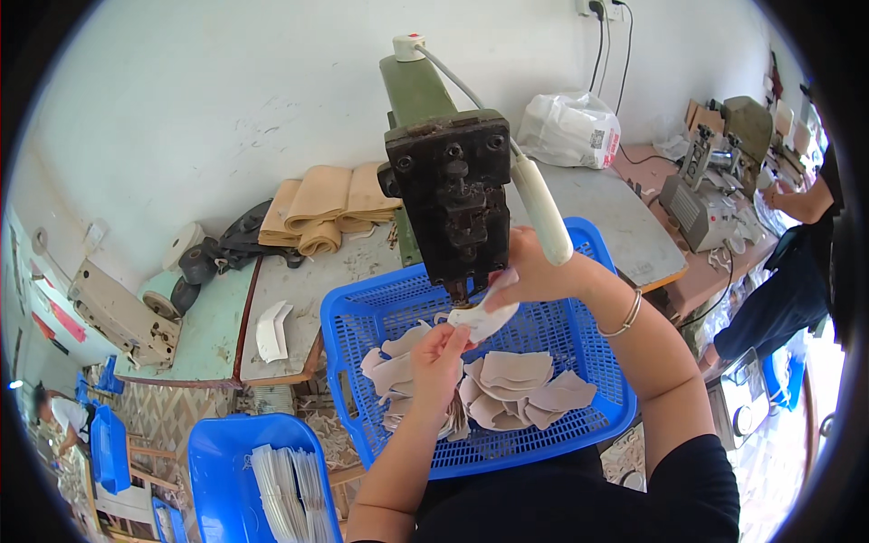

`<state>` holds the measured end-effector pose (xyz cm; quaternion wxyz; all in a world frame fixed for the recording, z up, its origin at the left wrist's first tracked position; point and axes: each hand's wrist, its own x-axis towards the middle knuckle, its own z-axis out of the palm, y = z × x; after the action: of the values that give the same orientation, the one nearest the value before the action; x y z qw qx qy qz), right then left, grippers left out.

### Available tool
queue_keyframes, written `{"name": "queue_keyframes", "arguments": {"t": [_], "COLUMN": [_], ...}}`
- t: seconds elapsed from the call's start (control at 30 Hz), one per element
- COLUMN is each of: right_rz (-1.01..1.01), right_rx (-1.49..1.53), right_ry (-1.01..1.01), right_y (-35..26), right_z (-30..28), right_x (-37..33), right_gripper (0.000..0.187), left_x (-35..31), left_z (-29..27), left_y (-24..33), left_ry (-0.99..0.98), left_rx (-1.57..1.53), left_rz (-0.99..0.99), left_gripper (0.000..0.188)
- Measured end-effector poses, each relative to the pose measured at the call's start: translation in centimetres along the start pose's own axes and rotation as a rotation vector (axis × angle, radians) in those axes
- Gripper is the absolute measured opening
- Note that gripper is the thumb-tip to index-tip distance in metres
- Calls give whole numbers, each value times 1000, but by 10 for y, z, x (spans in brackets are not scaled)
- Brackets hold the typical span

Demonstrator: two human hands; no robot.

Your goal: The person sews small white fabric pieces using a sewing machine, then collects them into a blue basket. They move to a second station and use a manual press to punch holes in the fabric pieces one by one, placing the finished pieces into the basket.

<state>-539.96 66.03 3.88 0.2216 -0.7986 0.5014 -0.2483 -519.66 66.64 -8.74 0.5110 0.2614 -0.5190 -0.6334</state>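
Observation:
A white curved flat piece (487, 319), like a cut shoe part, is held under the black head (448, 195) of a green-armed machine. My left hand (438, 362) pinches its near left edge between thumb and fingers. My right hand (536, 270) grips its far right end, close beside the machine head; some of its fingers are hidden. Below both hands is a blue slatted basket (588, 348), holding loose piles of similar off-white pieces (516, 376). The small tool tip (459, 294) under the head meets or nearly meets the held piece; I cannot tell which.
A pale handle (543, 213) hangs beside my right hand. At left are a white piece (272, 331) on the table, tan rolled sheets (321, 204) and a blue tub (213, 452) with stacked pieces. Another person's arm (801, 204) is at far right, by other machines.

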Motion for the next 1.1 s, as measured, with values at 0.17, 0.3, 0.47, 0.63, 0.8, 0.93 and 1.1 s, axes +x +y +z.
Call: {"name": "queue_keyframes", "arguments": {"t": [0.17,0.3,0.47,0.63,0.8,0.93,1.1], "right_rz": [-325,196,166,280,330,349,271], "right_rx": [-150,613,708,955,1169,1352,1534], "right_ry": [43,-66,141,178,296,351,413], "right_y": [29,33,17,5,2,0,-7], "right_z": [19,62,98,94,97,108,120], "right_x": [-31,-51,-45,-36,-29,-25,-19], "right_gripper": [41,38,25,13,12,13,12], "left_x": [-16,-17,-19,-3,16,28,41], "left_z": [-43,-48,-18,-8,-5,-6,-10], "left_y": [-2,3,25,58,78,90,103], "left_ry": [-113,192,9,-80,-54,-135,-193], "left_rx": [78,430,1181,1220,1187,1180,1192], "left_rz": [41,-44,581,586,597,513,532], "left_gripper": [16,24,25,25,29,32,39]}}
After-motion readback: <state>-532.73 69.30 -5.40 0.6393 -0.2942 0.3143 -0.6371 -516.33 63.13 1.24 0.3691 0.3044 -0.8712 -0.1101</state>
